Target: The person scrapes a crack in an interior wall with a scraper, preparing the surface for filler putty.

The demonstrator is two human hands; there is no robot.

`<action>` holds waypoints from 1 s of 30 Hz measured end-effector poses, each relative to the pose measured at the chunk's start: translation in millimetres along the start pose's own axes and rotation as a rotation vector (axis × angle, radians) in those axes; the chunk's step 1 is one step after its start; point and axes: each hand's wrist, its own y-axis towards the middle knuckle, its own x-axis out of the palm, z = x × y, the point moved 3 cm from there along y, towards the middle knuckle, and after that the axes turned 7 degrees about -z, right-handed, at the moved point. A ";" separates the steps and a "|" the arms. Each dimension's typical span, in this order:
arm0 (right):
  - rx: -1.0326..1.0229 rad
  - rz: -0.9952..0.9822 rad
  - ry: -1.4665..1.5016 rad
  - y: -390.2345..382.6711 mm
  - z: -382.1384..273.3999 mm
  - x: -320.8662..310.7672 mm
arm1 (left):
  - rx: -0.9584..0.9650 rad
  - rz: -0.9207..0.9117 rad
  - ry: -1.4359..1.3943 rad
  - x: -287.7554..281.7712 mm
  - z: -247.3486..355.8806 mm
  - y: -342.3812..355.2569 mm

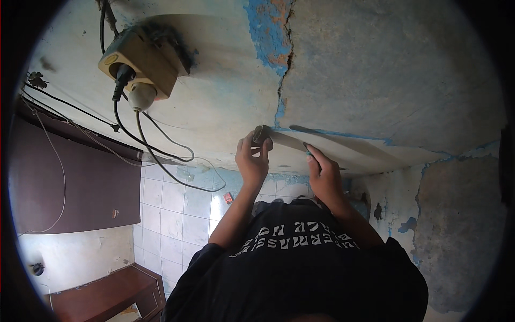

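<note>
My left hand (252, 161) is raised to the cracked, pale wall (343, 75), its fingers closed round a small dark grey object (262, 134) near the foot of a blue-patched crack (281, 102). I cannot make out exactly what that object is. Just right of it, my right hand (324, 174) grips a slim dark tool (307, 151), thumb and index finger along it; its far end is hard to make out. A strip of blue flaking paint (332, 132) runs sideways just beyond my hands.
At upper left, a beige socket box (163, 75) holds two plugs, with loose cables (177, 180) hanging down. A purple panel (75, 177) and a brown wooden furniture top (96, 295) are at left. Below are white tiles (161, 209) and a small red object (228, 197).
</note>
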 end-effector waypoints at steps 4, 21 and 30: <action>0.028 -0.013 0.031 -1.4 1.6 -2.7 | -0.016 0.028 -0.013 1.5 5.7 -0.8; -0.018 0.016 -0.063 -3.9 -2.8 13.2 | -0.056 0.019 -0.014 -2.9 0.8 -4.5; -0.008 0.000 0.021 -0.2 0.6 25.8 | -0.033 0.039 -0.022 -6.3 6.3 1.5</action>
